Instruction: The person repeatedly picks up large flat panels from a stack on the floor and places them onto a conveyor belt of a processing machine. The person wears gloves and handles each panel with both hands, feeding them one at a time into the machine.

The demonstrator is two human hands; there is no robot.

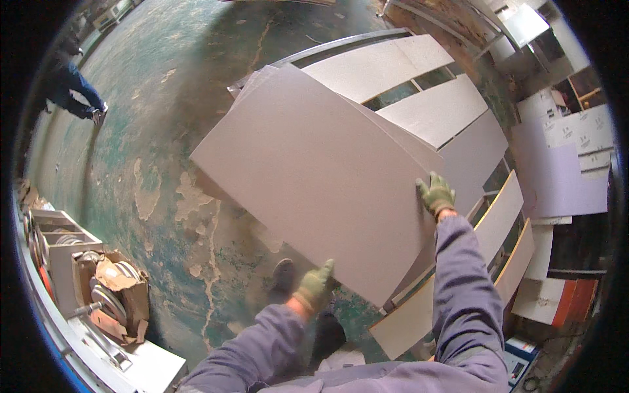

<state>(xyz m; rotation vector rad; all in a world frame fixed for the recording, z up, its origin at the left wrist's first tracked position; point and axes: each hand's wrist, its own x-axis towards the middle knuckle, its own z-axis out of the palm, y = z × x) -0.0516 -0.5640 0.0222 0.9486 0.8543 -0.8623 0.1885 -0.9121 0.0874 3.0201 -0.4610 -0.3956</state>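
A large flat grey-brown panel [314, 162] lies at a slant before me, over similar panels whose edges show at its far end and right side. My left hand [314, 287], in a green work glove, is closed on its near edge, thumb on top and fingers hidden beneath. At the panel's right corner is my right hand [437, 194], gloved the same way and touching the edge. Its fingers are spread somewhat; whether they grip is unclear. Under the stack, a slatted rack with pale boards [435, 105] runs away to the upper right.
A torn cardboard box [132, 294] with rolls of edging stands at lower left, beside a white cabinet [69, 231]. More sheets [560, 167] are stacked at right. A person in dark blue trousers [73, 93] is at upper left. The green floor [162, 236] is worn.
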